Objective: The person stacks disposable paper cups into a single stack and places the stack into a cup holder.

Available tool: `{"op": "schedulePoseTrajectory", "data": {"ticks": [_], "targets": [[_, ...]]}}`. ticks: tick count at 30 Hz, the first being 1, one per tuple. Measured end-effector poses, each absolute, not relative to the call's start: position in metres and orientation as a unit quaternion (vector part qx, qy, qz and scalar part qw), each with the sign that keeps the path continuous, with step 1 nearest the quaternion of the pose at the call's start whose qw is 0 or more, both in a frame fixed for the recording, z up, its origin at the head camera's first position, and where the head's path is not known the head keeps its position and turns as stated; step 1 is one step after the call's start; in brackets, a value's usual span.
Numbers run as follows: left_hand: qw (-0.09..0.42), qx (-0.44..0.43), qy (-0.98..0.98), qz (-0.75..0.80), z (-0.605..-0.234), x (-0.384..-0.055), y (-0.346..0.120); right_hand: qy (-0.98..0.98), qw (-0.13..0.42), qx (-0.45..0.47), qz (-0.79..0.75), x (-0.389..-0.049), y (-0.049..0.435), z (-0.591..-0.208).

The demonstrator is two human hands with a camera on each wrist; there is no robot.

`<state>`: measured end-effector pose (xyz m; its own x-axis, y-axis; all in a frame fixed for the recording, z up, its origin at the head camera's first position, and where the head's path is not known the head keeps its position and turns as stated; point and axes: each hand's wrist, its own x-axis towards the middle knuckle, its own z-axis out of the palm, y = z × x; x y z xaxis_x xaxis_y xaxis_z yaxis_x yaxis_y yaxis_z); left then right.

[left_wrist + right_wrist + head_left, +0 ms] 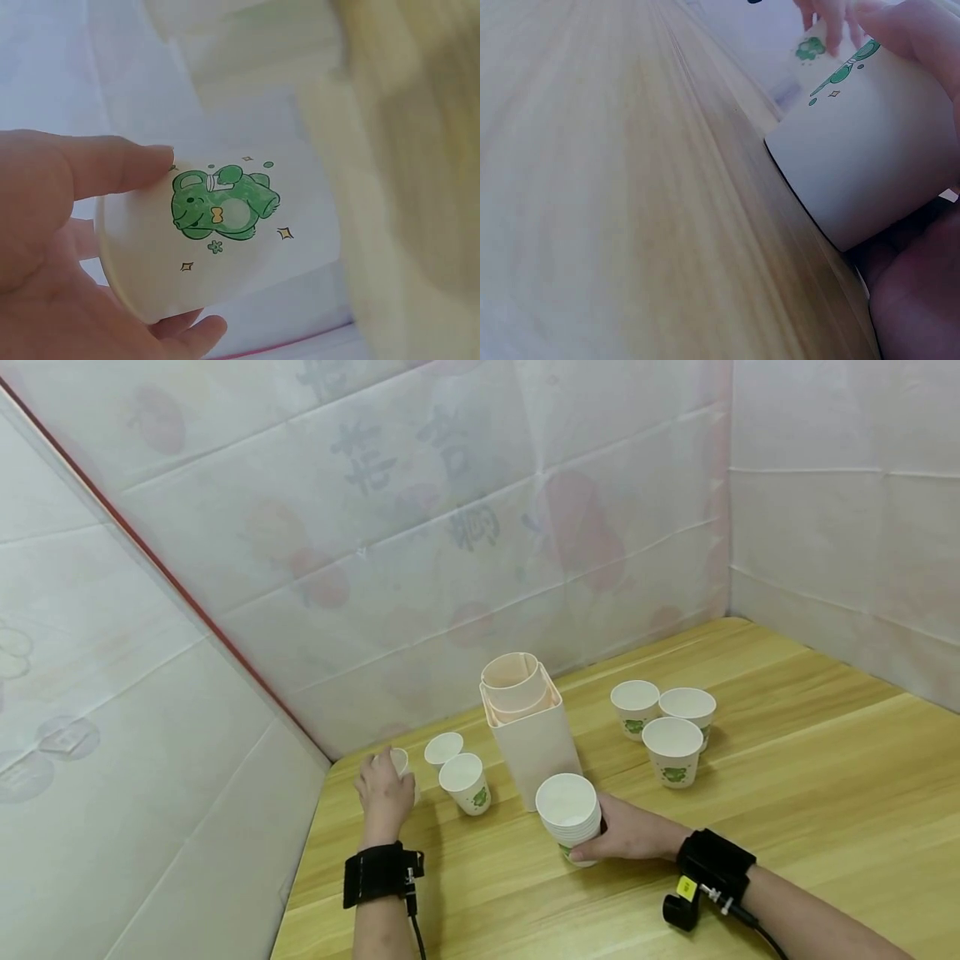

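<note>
At the table's left side my left hand [385, 791] grips a white paper cup [401, 762] near its rim. The left wrist view shows a green bear printed on that paper cup [300, 214], with thumb and fingers around it. My right hand [632, 832] holds a stack of nested paper cups [567, 806] from the right side, in front of the box. In the right wrist view the bottom of the stack [855, 165] is at the tabletop; whether it touches is hard to tell. Two paper cups, one in front [463, 782] and one behind [444, 747], stand right of my left hand.
A tall pale square box [536, 756] with round tubes [513, 685] in its top stands mid-table. Three paper cups, at left [634, 708], back right [692, 703] and front [672, 752], stand close together on the right. Printed sheeting [450, 568] walls the wooden table [795, 760].
</note>
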<state>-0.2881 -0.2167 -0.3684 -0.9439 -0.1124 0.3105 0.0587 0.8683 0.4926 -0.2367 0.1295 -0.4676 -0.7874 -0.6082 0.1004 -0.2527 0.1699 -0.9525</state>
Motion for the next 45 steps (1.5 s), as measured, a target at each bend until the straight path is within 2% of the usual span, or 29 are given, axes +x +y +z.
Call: {"op": "schedulePoseTrajectory", "data": {"ticks": [11,24,31,45], "targets": [[0.203,-0.012,-0.94,-0.273,-0.341,-0.277,-0.201,0.746,0.161,-0.282,-0.582,-0.236,0.129,-0.467],[0.227,-0.068,-0.922,-0.305,-0.305,-0.245,-0.165,0.748,0.158,-0.285,-0.578,-0.239,0.131,-0.467],[0.274,-0.128,-0.911,-0.281,-0.299,-0.23,-0.147,0.748,0.161,-0.282,-0.579,-0.237,0.129,-0.467],[0.272,-0.185,-0.894,-0.305,-0.304,-0.214,-0.122,0.744,0.158,-0.287,-0.583,-0.236,0.13,-0.466]]}}
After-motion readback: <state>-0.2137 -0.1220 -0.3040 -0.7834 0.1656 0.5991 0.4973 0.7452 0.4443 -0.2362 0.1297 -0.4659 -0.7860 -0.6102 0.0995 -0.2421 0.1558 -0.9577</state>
